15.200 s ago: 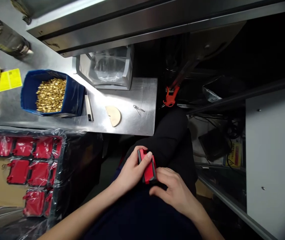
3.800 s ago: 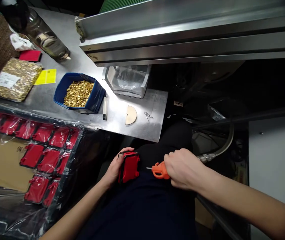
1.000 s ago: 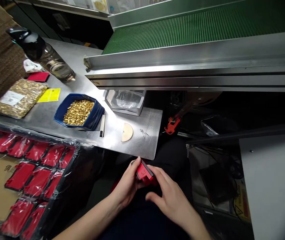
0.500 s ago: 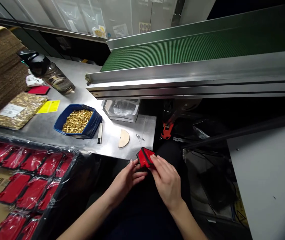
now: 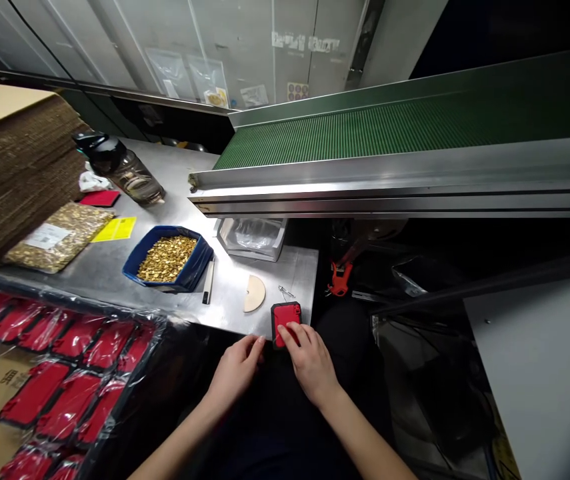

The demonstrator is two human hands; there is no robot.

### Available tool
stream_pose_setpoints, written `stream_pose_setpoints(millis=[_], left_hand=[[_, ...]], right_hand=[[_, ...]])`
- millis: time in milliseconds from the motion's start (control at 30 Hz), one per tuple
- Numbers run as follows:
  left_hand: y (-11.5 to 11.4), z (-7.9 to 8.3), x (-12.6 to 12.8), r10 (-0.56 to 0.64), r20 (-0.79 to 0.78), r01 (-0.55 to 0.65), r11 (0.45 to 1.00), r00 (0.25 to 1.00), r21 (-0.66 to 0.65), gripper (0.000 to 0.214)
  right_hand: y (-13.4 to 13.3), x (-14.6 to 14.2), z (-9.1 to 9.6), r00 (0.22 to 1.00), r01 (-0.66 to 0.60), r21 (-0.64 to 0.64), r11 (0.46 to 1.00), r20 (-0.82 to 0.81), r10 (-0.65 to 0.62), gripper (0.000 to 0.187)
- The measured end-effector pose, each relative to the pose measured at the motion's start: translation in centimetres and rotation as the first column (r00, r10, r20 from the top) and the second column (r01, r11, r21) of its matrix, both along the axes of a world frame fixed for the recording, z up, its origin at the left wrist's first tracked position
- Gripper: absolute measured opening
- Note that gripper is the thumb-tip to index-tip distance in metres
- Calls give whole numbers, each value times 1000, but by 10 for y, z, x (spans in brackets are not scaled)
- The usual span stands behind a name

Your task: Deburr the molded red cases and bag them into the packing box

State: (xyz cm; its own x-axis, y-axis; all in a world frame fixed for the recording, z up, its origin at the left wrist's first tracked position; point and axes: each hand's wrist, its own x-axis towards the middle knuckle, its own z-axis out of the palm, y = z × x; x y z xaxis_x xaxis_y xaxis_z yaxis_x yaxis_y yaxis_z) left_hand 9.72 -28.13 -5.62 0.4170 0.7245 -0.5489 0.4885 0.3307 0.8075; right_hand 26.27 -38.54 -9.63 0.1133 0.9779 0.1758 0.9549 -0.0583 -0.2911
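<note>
A small red part with a black rim (image 5: 285,319) lies at the front edge of the steel table (image 5: 285,280). My right hand (image 5: 309,360) rests its fingertips on the near side of this part, thumb and fingers pinching it. My left hand (image 5: 237,368) is just left of it, below the table edge, fingers loosely curled with nothing in them. A blue bin of small brass pieces (image 5: 167,257) stands further left on the table. A pale half-round disc (image 5: 253,293) and a small metal clip (image 5: 285,292) lie just behind the red part.
A green conveyor belt (image 5: 389,123) with a steel side rail runs above the table. An orange air gun (image 5: 339,279) hangs right of the table. Red parts under plastic wrap (image 5: 65,360) fill a tray at left. A bag of brass pieces (image 5: 57,237), a bottle (image 5: 122,173) and stacked cardboard (image 5: 9,153) sit at far left.
The red part went from both hands over my lap up onto the table's front edge. My left hand let go of it; my right hand stays on it.
</note>
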Motion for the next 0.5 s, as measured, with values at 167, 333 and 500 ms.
stream_pose_setpoints(millis=[167, 333, 500], left_hand=[[57, 16, 9, -74, -97, 108, 904, 993, 414, 37], [156, 17, 65, -72, -113, 128, 754, 991, 644, 31], [238, 9, 124, -144, -264, 287, 700, 954, 654, 27]], right_hand=[[9, 7, 7, 998, 61, 32, 998, -32, -60, 56], [-11, 12, 19, 976, 167, 130, 977, -160, -146, 58], [-59, 15, 11, 864, 373, 99, 922, -400, -306, 32]])
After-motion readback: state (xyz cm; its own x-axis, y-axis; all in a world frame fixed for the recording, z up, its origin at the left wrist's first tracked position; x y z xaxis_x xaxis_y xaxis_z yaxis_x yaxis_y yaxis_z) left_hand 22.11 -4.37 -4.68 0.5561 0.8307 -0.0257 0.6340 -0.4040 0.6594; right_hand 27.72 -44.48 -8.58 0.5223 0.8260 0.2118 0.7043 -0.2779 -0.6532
